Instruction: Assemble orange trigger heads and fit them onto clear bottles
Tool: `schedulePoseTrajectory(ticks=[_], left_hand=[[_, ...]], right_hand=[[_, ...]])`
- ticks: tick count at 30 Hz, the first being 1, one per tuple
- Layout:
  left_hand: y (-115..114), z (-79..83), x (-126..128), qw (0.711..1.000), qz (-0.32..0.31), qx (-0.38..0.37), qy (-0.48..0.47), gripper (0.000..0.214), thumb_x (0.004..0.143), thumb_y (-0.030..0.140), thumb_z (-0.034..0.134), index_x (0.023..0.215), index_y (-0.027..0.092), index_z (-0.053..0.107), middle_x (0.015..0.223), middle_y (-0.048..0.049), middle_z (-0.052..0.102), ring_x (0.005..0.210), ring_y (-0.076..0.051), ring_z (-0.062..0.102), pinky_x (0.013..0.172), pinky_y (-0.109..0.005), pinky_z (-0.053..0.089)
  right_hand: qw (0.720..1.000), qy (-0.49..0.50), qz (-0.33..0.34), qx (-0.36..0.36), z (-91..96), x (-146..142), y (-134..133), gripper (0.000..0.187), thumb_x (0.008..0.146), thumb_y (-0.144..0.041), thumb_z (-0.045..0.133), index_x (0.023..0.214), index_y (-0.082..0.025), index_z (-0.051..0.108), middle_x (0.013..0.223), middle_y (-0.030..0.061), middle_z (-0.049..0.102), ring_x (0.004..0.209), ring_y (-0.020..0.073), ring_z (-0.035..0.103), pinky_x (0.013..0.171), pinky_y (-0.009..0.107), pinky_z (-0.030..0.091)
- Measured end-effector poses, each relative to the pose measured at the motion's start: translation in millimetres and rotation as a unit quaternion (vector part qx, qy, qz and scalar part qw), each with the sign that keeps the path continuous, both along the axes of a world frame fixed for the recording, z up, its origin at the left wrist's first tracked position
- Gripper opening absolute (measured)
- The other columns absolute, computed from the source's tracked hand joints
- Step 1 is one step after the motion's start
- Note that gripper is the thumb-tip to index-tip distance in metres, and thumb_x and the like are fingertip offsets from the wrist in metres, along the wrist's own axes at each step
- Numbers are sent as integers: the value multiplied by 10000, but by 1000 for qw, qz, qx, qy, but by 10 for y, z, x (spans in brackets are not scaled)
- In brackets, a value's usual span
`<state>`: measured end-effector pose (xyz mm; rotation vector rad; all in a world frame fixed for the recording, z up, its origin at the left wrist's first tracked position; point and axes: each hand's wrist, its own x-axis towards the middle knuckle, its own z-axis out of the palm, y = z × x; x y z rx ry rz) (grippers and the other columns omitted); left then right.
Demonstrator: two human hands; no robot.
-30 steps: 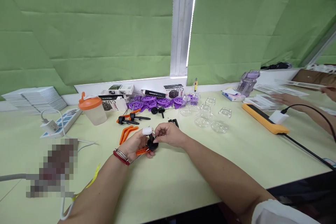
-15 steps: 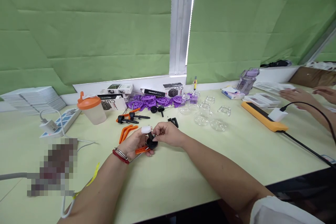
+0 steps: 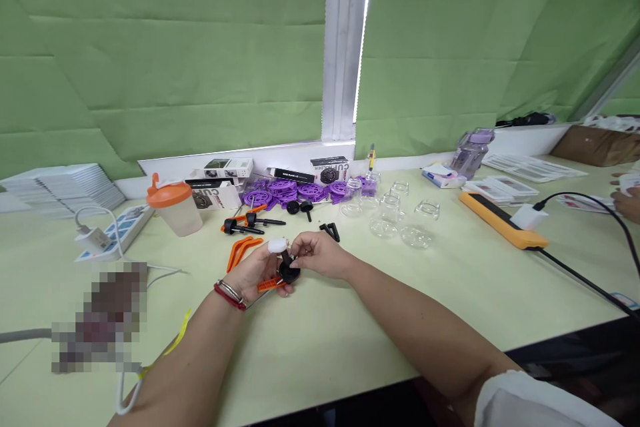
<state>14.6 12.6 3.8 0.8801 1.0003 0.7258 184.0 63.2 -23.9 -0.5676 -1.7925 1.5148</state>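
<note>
My left hand (image 3: pixel 253 271) is closed around a black round-based part with an upright stem (image 3: pixel 289 273), and an orange strip-like piece (image 3: pixel 270 285) sticks out from the same grip. A white covering (image 3: pixel 277 245) shows at the tip of one left digit. My right hand (image 3: pixel 319 255) pinches at the side of the black part's stem; anything small between its fingertips is hidden. Left of the hands lie bent orange handles (image 3: pixel 241 252). Behind them are black-capped rods (image 3: pixel 243 227), and small black clips (image 3: pixel 330 232) lie just beyond my right hand.
Purple openwork discs (image 3: pixel 285 193) are piled by cardboard boxes (image 3: pixel 217 197) at the back. Several clear glass vessels (image 3: pixel 417 235) stand right of them. An orange-lidded cup (image 3: pixel 176 207) and a white power strip (image 3: pixel 116 233) are left; an orange power strip (image 3: pixel 503 221) and a co-worker's hand (image 3: pixel 627 203) are right.
My hands stay almost in place, still on the black part. The co-worker's hands have drawn back to the right edge, leaving white sheets in view.
</note>
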Motion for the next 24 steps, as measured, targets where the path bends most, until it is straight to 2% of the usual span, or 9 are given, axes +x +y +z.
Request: schedulePoseTrajectory(ticks=[24], left_hand=[[13, -3, -1, 1000, -1, -5, 4, 422, 707, 549, 567, 847, 151, 543, 734, -118, 674, 524, -247, 647, 451, -302, 458]], right_hand=[[1000, 8, -1, -15, -44, -11, 7, 278, 589, -241, 775, 706, -163, 535, 741, -15, 595, 631, 98, 544, 632, 254, 453]])
